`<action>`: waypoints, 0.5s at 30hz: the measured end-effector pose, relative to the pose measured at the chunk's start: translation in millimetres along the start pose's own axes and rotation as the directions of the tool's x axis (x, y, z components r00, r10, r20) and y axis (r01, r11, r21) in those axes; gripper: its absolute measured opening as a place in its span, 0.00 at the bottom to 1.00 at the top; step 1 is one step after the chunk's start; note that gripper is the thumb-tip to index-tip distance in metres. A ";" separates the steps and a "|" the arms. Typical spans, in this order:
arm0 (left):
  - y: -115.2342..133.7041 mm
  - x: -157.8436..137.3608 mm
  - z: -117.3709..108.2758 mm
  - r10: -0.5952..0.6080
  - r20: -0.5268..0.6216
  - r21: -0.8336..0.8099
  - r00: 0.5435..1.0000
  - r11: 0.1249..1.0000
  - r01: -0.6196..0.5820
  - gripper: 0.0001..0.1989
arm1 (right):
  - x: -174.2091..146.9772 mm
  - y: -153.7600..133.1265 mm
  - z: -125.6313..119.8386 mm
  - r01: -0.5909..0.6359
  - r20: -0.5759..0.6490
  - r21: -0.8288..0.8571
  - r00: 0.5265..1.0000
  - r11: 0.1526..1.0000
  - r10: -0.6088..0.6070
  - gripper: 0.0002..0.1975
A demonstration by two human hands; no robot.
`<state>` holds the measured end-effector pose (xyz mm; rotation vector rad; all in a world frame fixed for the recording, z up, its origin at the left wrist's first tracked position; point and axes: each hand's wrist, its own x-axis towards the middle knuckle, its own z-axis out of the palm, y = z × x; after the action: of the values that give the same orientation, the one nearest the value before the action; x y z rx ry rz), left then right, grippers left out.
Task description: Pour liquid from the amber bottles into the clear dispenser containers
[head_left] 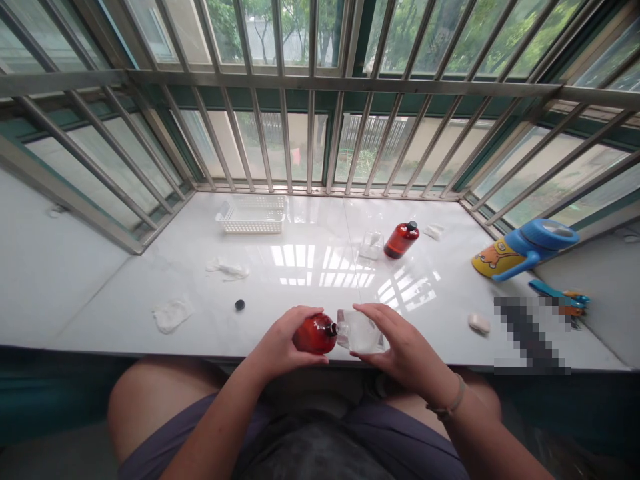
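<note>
My left hand is wrapped round a red-brown bottle, tipped so that its uncapped neck points right. From the other side, my right hand grips a clear square glass bottle, also tilted, its narrow neck pointing left. The two mouths meet or nearly meet; whether they touch I cannot tell. Both bottles are just above the counter's front edge. A small black cap lies on the counter left of my left hand.
On the white counter are a white basket, crumpled tissues, a second red-brown bottle with a black cap, and a clear glass container. At right are a blue-yellow tumbler, a pale soap-like piece and blue-handled tools. Metal bars border the back.
</note>
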<state>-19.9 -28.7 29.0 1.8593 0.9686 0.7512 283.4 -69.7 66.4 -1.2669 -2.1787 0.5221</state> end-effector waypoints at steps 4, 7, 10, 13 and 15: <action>-1.4 -0.6 0.9 0.005 0.001 -0.004 1.000 1.000 -0.005 0.44 | 1.5 -2.8 -3.5 -0.008 0.031 -0.020 0.999 1.000 0.008 0.40; -2.9 -1.1 1.6 0.009 0.003 -0.006 1.000 1.000 -0.009 0.44 | 3.3 -4.0 -5.1 0.000 0.037 -0.035 0.999 0.999 0.001 0.40; -4.5 -1.5 2.8 0.011 0.000 -0.010 1.000 1.000 -0.011 0.45 | 4.7 -5.0 -6.7 0.005 0.047 -0.056 0.999 0.998 -0.002 0.41; -6.4 -1.8 4.0 0.013 -0.003 -0.016 1.000 1.000 -0.013 0.44 | 5.6 -6.2 -8.7 0.004 0.065 -0.080 0.998 0.997 0.002 0.43; -7.6 -1.9 4.6 0.014 -0.003 -0.022 1.000 1.000 -0.014 0.44 | 6.1 -7.1 -9.8 0.004 0.074 -0.095 0.997 0.995 0.003 0.43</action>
<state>-19.6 -29.9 20.1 1.8487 0.9464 0.7701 282.5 -67.2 79.7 -1.3166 -2.2893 0.4768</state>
